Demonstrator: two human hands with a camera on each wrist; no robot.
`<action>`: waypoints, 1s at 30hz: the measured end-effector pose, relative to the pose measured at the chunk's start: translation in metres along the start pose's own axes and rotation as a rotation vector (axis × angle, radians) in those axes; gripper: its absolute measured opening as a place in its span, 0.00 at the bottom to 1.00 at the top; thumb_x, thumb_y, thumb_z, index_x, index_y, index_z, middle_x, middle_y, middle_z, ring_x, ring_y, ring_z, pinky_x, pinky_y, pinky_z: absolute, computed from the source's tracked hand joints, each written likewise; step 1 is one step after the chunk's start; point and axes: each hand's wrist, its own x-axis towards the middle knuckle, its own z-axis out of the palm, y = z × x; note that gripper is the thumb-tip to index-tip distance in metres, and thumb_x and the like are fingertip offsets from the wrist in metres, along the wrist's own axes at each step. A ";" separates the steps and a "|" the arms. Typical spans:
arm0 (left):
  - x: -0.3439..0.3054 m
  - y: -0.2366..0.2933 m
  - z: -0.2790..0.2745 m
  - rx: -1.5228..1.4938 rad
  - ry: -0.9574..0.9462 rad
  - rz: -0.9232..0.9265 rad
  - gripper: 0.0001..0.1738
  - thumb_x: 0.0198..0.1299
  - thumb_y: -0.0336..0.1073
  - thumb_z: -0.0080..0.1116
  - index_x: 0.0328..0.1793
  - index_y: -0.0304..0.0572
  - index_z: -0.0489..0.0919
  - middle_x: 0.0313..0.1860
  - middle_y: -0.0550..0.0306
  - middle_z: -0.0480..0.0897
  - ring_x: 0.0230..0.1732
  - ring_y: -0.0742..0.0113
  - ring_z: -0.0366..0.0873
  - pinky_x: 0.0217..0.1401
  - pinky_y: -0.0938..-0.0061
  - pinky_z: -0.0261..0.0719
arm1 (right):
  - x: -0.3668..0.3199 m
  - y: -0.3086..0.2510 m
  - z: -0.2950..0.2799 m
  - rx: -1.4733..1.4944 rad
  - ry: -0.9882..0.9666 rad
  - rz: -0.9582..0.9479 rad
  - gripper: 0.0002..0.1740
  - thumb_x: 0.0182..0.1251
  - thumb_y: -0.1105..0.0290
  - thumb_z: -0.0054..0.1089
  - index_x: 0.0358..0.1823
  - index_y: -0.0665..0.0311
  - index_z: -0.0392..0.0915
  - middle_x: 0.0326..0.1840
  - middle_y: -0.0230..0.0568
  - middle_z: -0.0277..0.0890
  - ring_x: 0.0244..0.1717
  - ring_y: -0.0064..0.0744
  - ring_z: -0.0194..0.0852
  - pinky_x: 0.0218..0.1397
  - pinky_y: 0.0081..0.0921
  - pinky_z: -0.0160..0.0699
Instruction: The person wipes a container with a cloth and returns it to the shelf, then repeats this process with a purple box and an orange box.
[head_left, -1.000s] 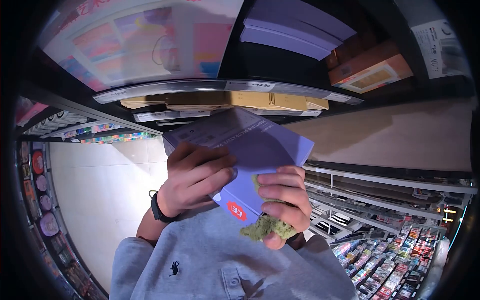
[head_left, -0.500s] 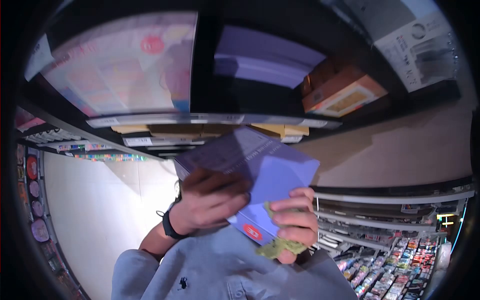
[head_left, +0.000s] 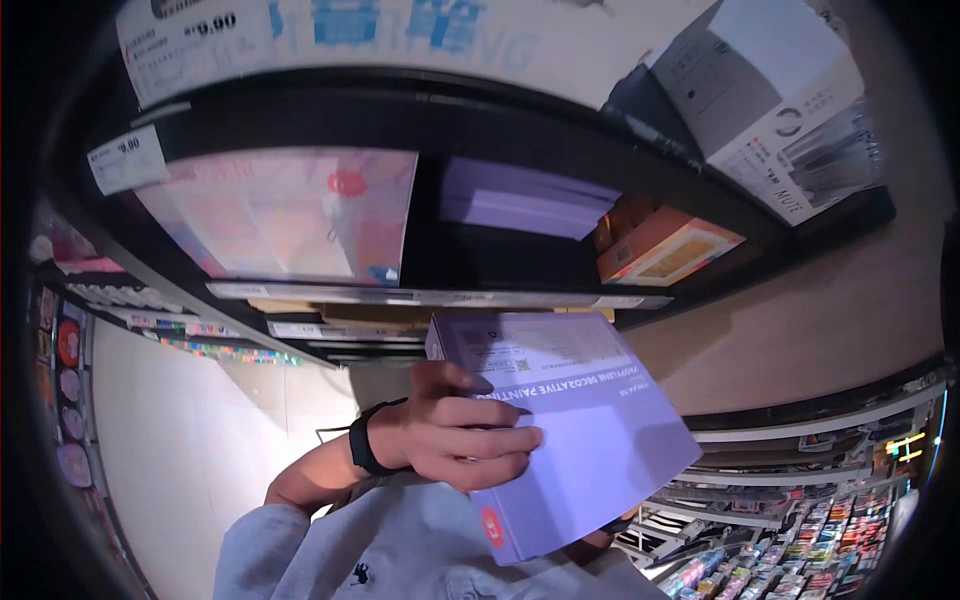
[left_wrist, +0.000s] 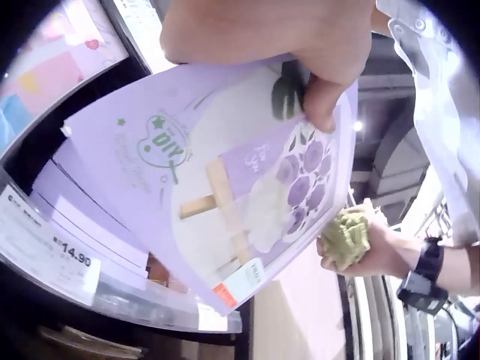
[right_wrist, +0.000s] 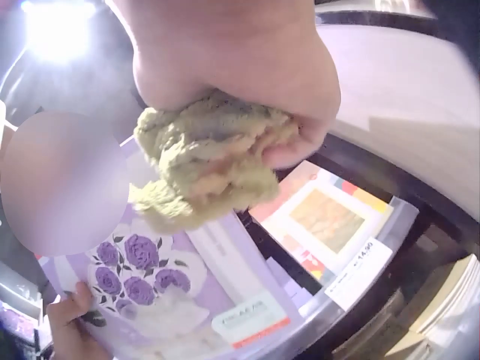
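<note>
Left hand [head_left: 455,440] grips the flat lilac cardboard box [head_left: 590,450] alone now, fingers curled over its edge, lifted nearer the black store shelf [head_left: 470,262]. Right hand [left_wrist: 375,251] has let go of it and is balled round a crumpled green cloth [left_wrist: 345,236] just beneath.

Clutches a crumpled yellow-green cloth [right_wrist: 206,161] in the right hand [right_wrist: 225,60], fingers curled round it. Grips with the left hand [right_wrist: 66,331] the lower corner of a purple box [right_wrist: 150,296] printed with violet flowers, just below the cloth. Shows, behind, an orange-edged box [right_wrist: 322,217] on the shelf [right_wrist: 397,217] and a price label [right_wrist: 358,264] on the shelf's front edge.
</note>
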 end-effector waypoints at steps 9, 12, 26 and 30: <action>-0.036 -0.019 -0.001 0.064 0.104 -0.427 0.33 0.44 0.43 0.77 0.60 0.69 0.80 0.49 0.55 0.70 0.55 0.54 0.68 0.54 0.60 0.66 | -0.053 0.003 0.089 1.059 0.165 0.266 0.26 0.68 0.62 0.52 0.62 0.73 0.71 0.59 0.48 0.76 0.53 0.35 0.78 0.56 0.35 0.78; -0.032 -0.016 -0.003 0.084 0.086 -0.601 0.28 0.58 0.37 0.66 0.63 0.37 0.73 0.50 0.45 0.75 0.51 0.54 0.75 0.53 0.62 0.72 | -0.046 0.021 0.084 0.401 0.265 -0.152 0.17 0.70 0.63 0.52 0.49 0.69 0.79 0.41 0.46 0.83 0.36 0.36 0.82 0.42 0.31 0.82; -0.008 -0.016 0.036 0.113 0.067 -0.890 0.50 0.55 0.32 0.66 0.78 0.23 0.48 0.76 0.20 0.55 0.77 0.31 0.57 0.77 0.50 0.58 | 0.076 -0.113 0.064 0.894 -0.195 -0.033 0.31 0.66 0.72 0.58 0.69 0.76 0.65 0.65 0.47 0.71 0.65 0.33 0.68 0.70 0.29 0.62; 0.015 -0.028 0.040 0.145 0.117 -0.823 0.57 0.53 0.32 0.68 0.80 0.23 0.41 0.78 0.21 0.51 0.77 0.30 0.56 0.77 0.52 0.59 | 0.085 -0.128 0.065 0.809 -0.147 -0.206 0.39 0.62 0.72 0.55 0.76 0.71 0.57 0.79 0.56 0.55 0.79 0.43 0.50 0.80 0.34 0.41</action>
